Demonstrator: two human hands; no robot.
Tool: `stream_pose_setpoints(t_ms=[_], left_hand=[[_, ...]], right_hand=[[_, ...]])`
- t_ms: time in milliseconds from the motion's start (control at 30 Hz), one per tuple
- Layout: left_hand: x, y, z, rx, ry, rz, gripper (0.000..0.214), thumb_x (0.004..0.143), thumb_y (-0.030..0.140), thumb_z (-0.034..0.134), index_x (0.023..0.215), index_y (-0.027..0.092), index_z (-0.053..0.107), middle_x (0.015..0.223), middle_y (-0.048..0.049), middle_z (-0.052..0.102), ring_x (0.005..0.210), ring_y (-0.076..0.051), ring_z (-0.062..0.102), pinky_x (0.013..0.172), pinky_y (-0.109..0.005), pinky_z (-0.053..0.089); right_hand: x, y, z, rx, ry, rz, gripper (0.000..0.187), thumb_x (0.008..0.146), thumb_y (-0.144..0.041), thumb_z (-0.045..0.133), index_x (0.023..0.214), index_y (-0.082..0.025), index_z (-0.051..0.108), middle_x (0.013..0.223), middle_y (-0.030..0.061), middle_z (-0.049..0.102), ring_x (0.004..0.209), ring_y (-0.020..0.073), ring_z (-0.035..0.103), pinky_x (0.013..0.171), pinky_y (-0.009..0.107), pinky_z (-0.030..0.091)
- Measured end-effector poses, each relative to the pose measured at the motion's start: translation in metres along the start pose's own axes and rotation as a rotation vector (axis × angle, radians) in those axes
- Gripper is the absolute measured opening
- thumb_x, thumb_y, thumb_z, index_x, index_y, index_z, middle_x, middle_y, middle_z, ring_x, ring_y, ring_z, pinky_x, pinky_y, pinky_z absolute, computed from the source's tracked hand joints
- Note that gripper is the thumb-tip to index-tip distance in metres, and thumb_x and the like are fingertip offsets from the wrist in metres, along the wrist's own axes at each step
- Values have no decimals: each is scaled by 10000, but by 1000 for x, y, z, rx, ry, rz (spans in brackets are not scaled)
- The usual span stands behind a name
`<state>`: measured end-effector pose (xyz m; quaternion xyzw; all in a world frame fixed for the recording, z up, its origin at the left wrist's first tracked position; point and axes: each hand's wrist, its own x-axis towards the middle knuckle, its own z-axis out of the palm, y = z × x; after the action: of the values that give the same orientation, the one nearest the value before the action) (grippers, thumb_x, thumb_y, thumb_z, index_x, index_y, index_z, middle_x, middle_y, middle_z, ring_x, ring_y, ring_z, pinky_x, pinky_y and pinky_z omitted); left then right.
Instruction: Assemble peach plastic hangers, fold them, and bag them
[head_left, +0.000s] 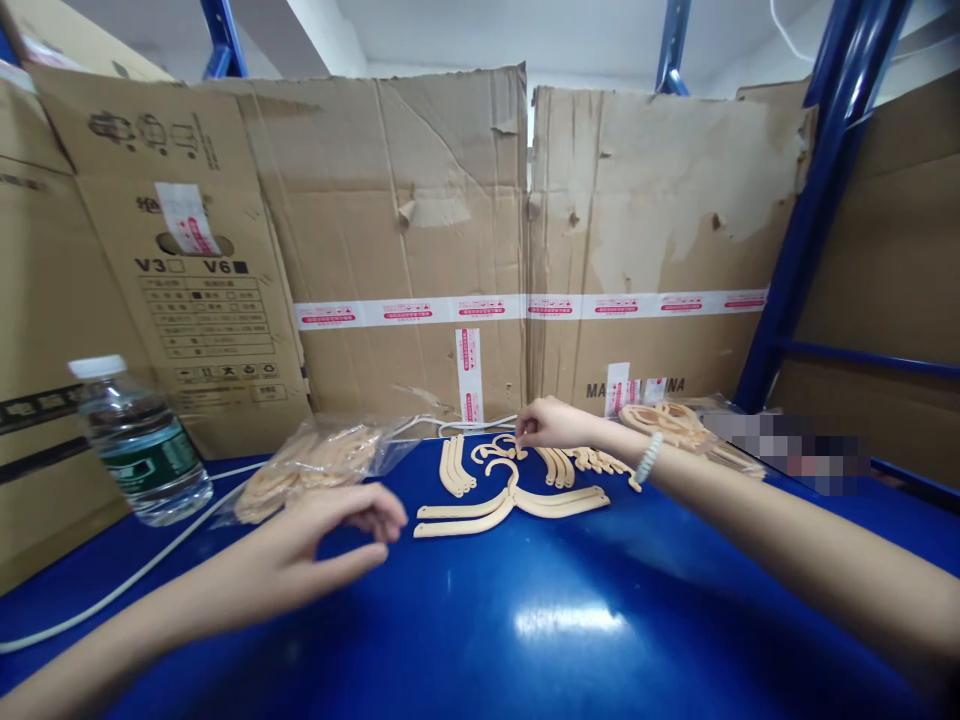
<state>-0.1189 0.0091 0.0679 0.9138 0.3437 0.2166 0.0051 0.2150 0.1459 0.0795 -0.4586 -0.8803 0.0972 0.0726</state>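
Where right fingers (528,424) curl, hook (521,453) perhaps part-hidden

A pale beige curled hook (513,474) lies flat on a blue table (450,620), with long curved arms (465,526) spreading left and right from its base. Farther back, loose hooks (495,453) lie between two bundles of similar arms (453,470).

The left hand (334,530) is loosely curled, the right hand (556,424) farther forward.

Bottle (146,445): green-label, white-capped, stands L.
Cardbd panels (405,240): taped, line bkgd.
Cord (45,638): white, curves nr bottle.
Post (807,242): blue, R.
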Motion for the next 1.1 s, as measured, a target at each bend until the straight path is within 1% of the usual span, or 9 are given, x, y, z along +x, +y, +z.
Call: stream_pose_setpoints(t_ms=[67, 167, 233, 400, 533, 700, 900, 1000, 1100], left_hand=[[29, -10, 16, -61, -81, -28, 193, 921, 192, 499, 1066, 209, 625, 1021, -36, 713, 908, -181, 681, 813, -296, 569], [62, -26, 40, -52, -81, 3, 279, 899, 117, 447, 1106, 201, 615, 1108, -59, 696, 1025, -188, 655, 895, -321, 539], [75, -37, 53, -26, -97, 35, 301, 880, 82, 449, 1095, 189, 630, 1121, -73, 694, 1064, -203, 643, 960, -356, 505], [85, -55, 69, 61, -132, 59, 300, 888, 23, 482, 1124, 144, 623, 1076, -100, 689, 1020, -237, 653, 905, -424, 529], [89, -58, 73, 101, -156, 92, 119, 942, 170, 599, 1050, 133, 635, 1022, -58, 673, 967, -223, 657, 852, -428, 546], [89, -58, 76, 138, -151, 115, 128, 956, 233, 602, 1034, 138, 639, 1048, -60, 658, 985, -224, 642, 857, -429, 538], [86, -59, 78, 183, -169, 102, 147, 947, 251, 610, 1048, 145, 632, 1069, -64, 641, 981, -228, 627, 852, -430, 525], [85, -58, 79, 165, -164, 79, 148, 947, 268, 601, 1018, 142, 633, 1039, -60, 642, 938, -217, 627, 814, -402, 520], [83, -55, 80, 118, -120, 41, 144, 963, 252, 534, 1028, 160, 623, 1057, -57, 644, 916, -203, 627, 789, -352, 503]], right_hand=[[18, -2, 7, -22, -52, 39, 251, 946, -338, 604, 1123, -162, 630, 1150, 65, 640, 960, 212, 642, 817, 399, 552], [37, -4, 18, -39, -103, 104, 296, 936, -334, 618, 1174, -159, 614, 1203, 76, 619, 991, 232, 635, 821, 404, 553], [45, -4, 23, -41, -122, 142, 309, 930, -335, 625, 1181, -155, 613, 1215, 76, 614, 999, 240, 633, 819, 404, 553], [52, -1, 29, -8, -111, 218, 313, 930, -331, 626, 1194, -165, 605, 1228, 80, 606, 1026, 244, 626, 840, 414, 546], [57, 4, 35, 90, -68, 248, 316, 928, -331, 629, 1194, -162, 608, 1237, 80, 603, 1027, 247, 624, 836, 412, 547], [59, 10, 39, 311, 26, 282, 316, 928, -332, 627, 1192, -159, 610, 1242, 80, 601, 1030, 251, 622, 839, 414, 546], [35, 6, 41, 736, 119, 274, 289, 951, -332, 601, 1177, -153, 596, 1144, 77, 630, 929, 202, 648, 780, 387, 564], [9, -4, 46, 980, 149, 236, 229, 963, -327, 581, 1096, -142, 603, 956, 36, 650, 740, 138, 638, 641, 294, 556], [-22, -17, 54, 1195, 176, 194, 207, 923, -342, 633, 986, -150, 588, 729, -15, 613, 583, 79, 571, 531, 195, 488]])
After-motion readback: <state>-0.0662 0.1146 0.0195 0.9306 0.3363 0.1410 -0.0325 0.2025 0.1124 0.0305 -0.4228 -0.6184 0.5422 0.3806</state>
